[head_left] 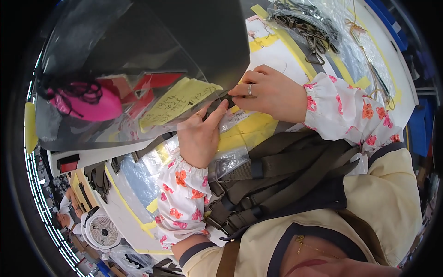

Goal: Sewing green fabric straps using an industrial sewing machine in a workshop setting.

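My left hand (199, 140) and my right hand (273, 94) meet near the middle, by the edge of a large dark panel (203, 32) with clear plastic on its face. Thumbs and fingers of both hands pinch a short dark piece of strap (225, 99); its far part is hidden behind the plastic. A ring shows on each hand. Just below them, a bundle of dark olive webbing straps (286, 161) with metal buckles (221, 224) lies against my body. A clear plastic bag (228, 164) sits at the bundle's left end.
Behind the plastic are a bright pink object (87, 104) with black cord and a yellow handwritten note (180, 101). Metal snap hooks (314, 44) lie in plastic at the far right. Yellow tape (249, 131) marks the white table. A white fan (102, 229) and another person (67, 214) are at left.
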A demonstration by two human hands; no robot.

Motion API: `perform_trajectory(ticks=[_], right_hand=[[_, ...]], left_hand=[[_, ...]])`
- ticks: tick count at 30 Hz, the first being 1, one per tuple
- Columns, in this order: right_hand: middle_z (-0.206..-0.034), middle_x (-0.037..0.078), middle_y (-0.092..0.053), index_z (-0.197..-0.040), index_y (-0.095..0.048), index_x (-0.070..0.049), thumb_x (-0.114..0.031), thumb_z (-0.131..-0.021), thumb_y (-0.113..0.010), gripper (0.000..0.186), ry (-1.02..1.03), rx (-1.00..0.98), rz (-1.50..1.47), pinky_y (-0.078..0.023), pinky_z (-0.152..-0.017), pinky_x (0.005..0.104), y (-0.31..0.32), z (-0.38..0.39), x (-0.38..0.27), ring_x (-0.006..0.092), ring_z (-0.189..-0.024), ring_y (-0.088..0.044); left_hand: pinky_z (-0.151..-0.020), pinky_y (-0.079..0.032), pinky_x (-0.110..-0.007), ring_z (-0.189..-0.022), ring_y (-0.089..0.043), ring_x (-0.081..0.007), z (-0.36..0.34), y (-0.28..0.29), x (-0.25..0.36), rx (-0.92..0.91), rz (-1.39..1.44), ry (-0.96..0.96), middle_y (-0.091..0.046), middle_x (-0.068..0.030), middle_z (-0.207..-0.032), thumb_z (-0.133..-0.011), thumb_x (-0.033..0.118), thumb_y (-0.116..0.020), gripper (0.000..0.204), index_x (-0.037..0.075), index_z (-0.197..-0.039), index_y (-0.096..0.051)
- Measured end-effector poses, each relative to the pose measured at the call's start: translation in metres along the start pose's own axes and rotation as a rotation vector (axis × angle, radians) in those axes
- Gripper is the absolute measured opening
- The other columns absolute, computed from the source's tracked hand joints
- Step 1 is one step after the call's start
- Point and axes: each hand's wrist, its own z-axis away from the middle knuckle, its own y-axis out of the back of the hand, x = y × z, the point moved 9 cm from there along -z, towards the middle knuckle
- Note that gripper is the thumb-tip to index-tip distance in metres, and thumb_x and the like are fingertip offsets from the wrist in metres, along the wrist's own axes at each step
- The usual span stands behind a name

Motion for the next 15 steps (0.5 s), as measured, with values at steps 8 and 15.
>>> perform_trajectory(ticks=[8, 15], right_hand=[[-0.103, 0.000, -0.058, -0.094, -0.062, -0.008, -0.009, -0.070, -0.056, 0.025, -0.027, 0.032, 0.029, -0.040, -0.086, 0.0327, 0.002, 0.002, 0.002, 0.0177, -0.101, -0.051], [-0.102, -0.001, -0.059, -0.094, -0.062, -0.009, -0.009, -0.070, -0.054, 0.025, -0.049, -0.010, 0.019, -0.037, -0.089, 0.0336, 0.003, -0.005, 0.005, 0.0173, -0.101, -0.051]], left_hand=[[-0.079, -0.048, -0.036, -0.093, -0.060, -0.0302, -0.002, 0.001, 0.006, 0.044, -0.014, -0.041, -0.061, -0.0137, -0.105, -0.070, -0.001, -0.061, 0.031, 0.009, -0.099, -0.066], [-0.070, -0.052, -0.033, -0.081, -0.064, -0.0278, -0.001, 0.003, -0.003, 0.069, -0.033, 0.010, -0.063, -0.0136, -0.103, -0.074, 0.001, -0.061, 0.022, 0.005, -0.095, -0.066]])
